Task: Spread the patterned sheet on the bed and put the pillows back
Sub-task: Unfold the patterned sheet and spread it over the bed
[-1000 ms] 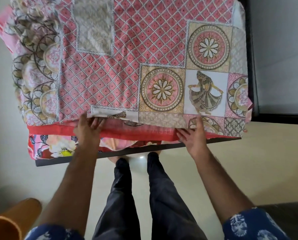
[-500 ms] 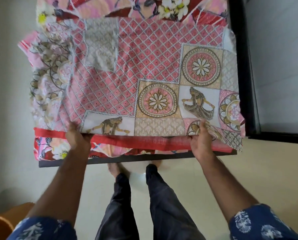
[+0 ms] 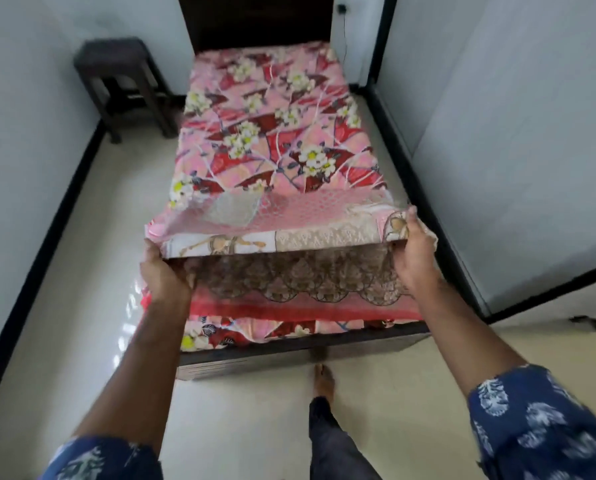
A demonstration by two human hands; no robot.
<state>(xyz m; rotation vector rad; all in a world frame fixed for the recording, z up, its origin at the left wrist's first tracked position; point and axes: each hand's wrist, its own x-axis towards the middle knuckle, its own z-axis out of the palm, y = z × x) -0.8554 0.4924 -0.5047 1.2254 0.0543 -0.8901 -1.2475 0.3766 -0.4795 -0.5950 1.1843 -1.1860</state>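
The folded patterned sheet (image 3: 275, 220), pink lattice with beige panels, is lifted off the foot of the bed (image 3: 300, 355). My left hand (image 3: 163, 271) grips its near left corner and my right hand (image 3: 414, 251) grips its near right corner. A lower layer of the sheet hangs down between my hands, showing its faded underside. The bed is narrow and covered by a pink and red floral sheet (image 3: 272, 126). No pillows are in view.
A dark wooden stool (image 3: 123, 81) stands left of the bed near the headboard (image 3: 255, 22). White walls with black skirting run along both sides. Glossy cream floor lies to the left and in front. My bare foot (image 3: 324, 379) is by the bed's foot.
Both hands have closed on the sheet's near edge and lifted it off the bed. My head has tilted up, so the whole bed and the headboard now show.
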